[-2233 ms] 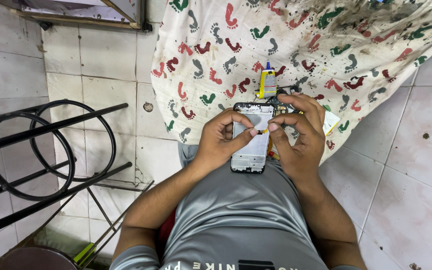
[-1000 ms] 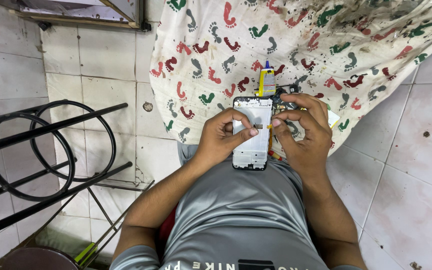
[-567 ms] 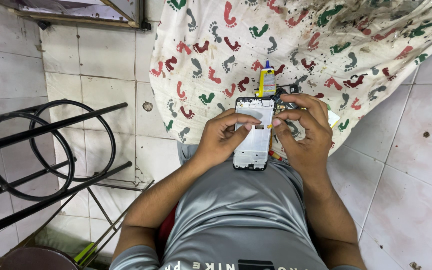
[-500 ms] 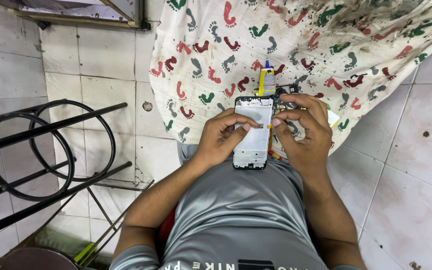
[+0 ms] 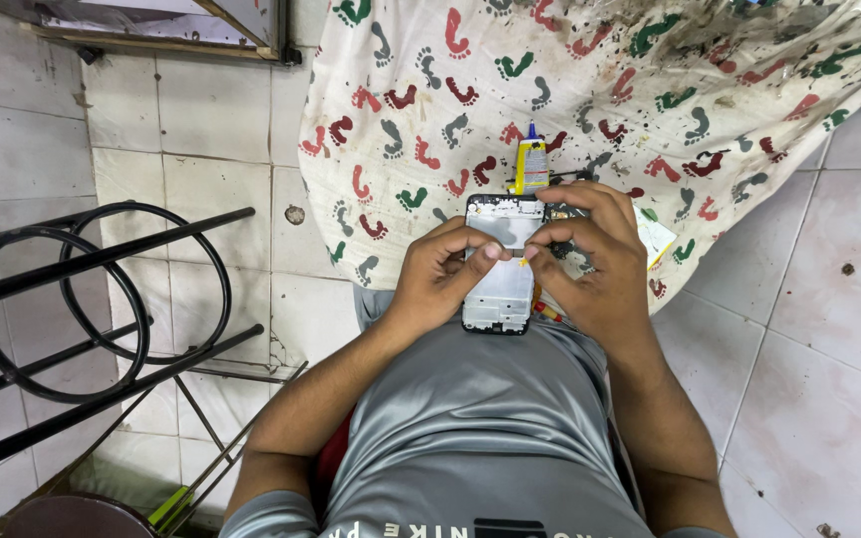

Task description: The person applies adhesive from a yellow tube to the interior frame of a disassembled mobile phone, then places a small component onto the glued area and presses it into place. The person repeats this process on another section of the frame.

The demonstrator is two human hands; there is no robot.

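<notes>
Thumbs now together on phone frame (image 5: 498,269)

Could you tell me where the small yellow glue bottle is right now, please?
In the head view, the small yellow glue bottle stands on the footprint-patterned white cloth, just beyond the top edge of the opened phone frame, slightly left of the right hand.

I see a soft cloth (image 5: 570,90) with dirty, stained spots, and a smooth, shiny grey shirt (image 5: 480,428). The floor tiles (image 5: 829,339) look hard and a bit glossy. The black rack (image 5: 82,299) looks like matt metal.
</notes>
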